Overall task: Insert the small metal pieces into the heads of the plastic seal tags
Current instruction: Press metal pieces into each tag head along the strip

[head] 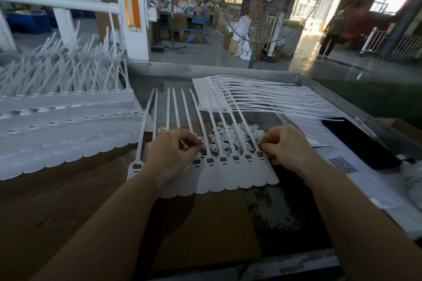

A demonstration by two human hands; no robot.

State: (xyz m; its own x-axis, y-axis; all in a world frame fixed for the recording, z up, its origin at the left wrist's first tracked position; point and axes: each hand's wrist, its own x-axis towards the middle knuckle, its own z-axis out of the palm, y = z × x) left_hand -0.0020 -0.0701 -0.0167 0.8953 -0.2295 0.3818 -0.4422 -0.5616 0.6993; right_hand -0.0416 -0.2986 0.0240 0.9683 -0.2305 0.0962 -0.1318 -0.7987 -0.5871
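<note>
A joined strip of white plastic seal tags lies flat before me, heads in a row, tails pointing away. Behind the heads sits a pile of small white caps and metal pieces. My left hand rests over the strip's left part with curled fingers holding several small metal pieces. My right hand pinches at the head of the rightmost tag; whether a piece is between its fingertips is hidden. One tag sits apart at the strip's left end.
Stacked tag strips fill the left, with more tags standing upright behind them. A fanned stack of tags lies at the back right. A black phone and papers sit right. The tray rim bounds the bench.
</note>
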